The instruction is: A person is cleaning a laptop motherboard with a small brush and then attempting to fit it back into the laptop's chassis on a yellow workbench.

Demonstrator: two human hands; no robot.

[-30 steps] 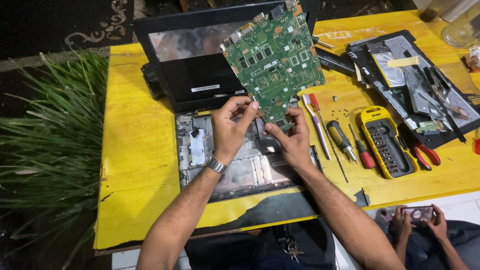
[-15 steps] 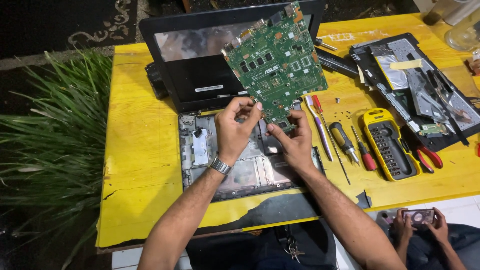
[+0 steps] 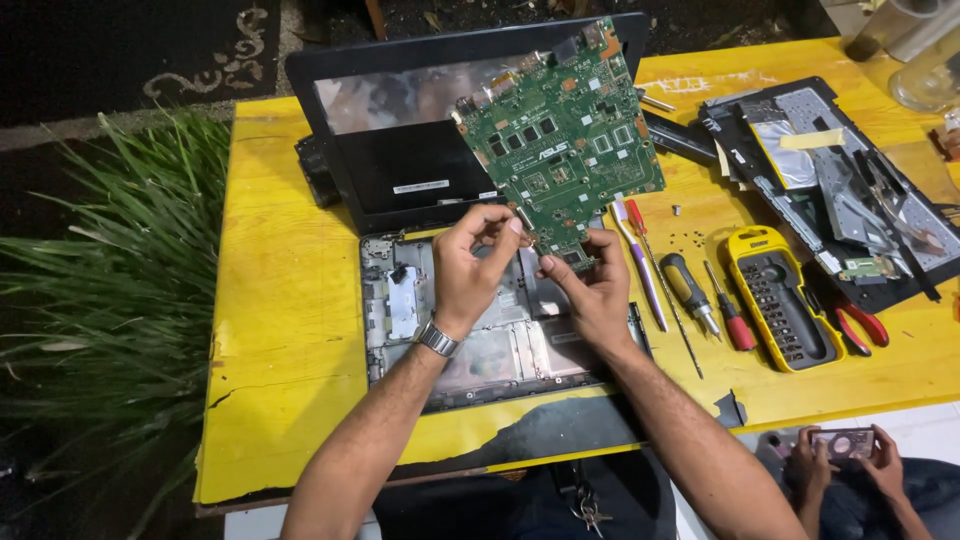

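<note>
Left hand (image 3: pixel 470 262): wristwatch on the wrist, thumb and forefinger pinched on the lower left corner of the green motherboard (image 3: pixel 560 140)
Right hand (image 3: pixel 592 290): fingertips closed on the lower edge of the same board, just beside the left hand
Motherboard: held up tilted above the open laptop base (image 3: pixel 450 330), its top edge in front of the laptop screen (image 3: pixel 400 150)
Laptop base: lies stripped on the yellow table (image 3: pixel 290 300), metal frame bare
Right of the hands: a white and purple toothbrush (image 3: pixel 640 265), a black and yellow screwdriver (image 3: pixel 690 292), a small red screwdriver (image 3: pixel 732 322), a yellow bit case (image 3: pixel 785 300) lying open
Far right: removed keyboard panel (image 3: pixel 840 180), red-handled pliers (image 3: pixel 860 325) at its near edge
Left of table: green grass-like plant (image 3: pixel 110 290)
Bottom right: another person's hands holding a phone (image 3: pixel 845 445)
</note>
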